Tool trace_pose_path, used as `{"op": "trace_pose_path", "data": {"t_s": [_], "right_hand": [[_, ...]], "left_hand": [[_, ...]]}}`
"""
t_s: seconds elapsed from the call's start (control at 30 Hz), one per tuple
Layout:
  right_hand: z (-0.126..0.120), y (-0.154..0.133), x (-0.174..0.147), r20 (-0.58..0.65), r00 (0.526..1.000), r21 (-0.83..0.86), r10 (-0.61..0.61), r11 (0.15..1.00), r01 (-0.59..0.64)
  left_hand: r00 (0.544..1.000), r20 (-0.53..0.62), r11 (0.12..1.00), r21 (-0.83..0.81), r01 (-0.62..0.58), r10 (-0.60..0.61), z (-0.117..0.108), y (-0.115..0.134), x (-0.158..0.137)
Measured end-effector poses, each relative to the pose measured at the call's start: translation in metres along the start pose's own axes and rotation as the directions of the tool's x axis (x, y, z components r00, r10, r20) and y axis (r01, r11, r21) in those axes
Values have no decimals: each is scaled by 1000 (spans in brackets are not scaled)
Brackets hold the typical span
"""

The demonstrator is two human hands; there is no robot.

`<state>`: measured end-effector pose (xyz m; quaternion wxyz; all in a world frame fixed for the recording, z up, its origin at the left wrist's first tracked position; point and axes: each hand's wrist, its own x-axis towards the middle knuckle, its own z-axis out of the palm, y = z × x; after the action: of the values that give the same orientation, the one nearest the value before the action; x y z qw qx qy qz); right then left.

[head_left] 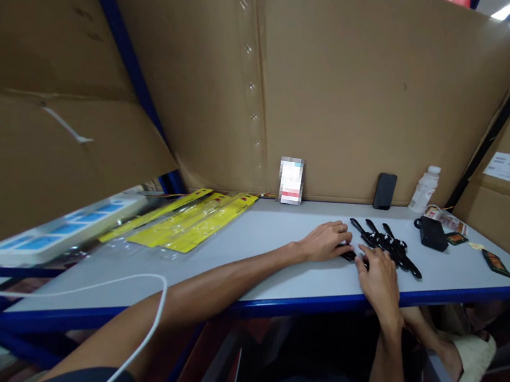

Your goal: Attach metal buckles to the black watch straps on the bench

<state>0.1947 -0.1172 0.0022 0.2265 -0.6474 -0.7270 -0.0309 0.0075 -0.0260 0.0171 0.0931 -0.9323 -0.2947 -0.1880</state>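
Note:
My left hand (326,241) rests on the table with its fingers curled over one end of a slim black object (349,255). Close beside it, my right hand (380,278) has its fingers bent down on the other end of that object. Most of the object is hidden under the fingers, so its kind does not show. Just beyond my right hand lie several black long-handled tools (388,241) side by side, with small white parts near their middles.
Yellow cards in clear packaging (211,226) and a white box with blue squares (64,229) lie at left. Along the back stand a blurred white screen (291,182), a black phone (384,191) and a bottle (424,189). A black case (433,235) sits at right. A white cable (160,304) crosses my left arm.

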Motion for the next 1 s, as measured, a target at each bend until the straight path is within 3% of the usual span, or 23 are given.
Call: {"op": "trace_pose_path", "data": {"t_s": [0.27,0.5,0.67,1.0], "right_hand": [[0,1,0,0,1000,29,-10,1000,10],[0,2,0,-2,1000,37,-15,999,15],[0,2,0,-4,1000,40,-17,999,17],[1,3,1,4,999,17,-40,999,40]], "left_hand": [[998,47,997,-52,48,-46,2,12,4],[1000,12,986,-168,11,-9,1,10,0],[998,6,970,-233,68,-69,4,12,0],[991,-9,976,-172,132,-135,7,25,6]]}}
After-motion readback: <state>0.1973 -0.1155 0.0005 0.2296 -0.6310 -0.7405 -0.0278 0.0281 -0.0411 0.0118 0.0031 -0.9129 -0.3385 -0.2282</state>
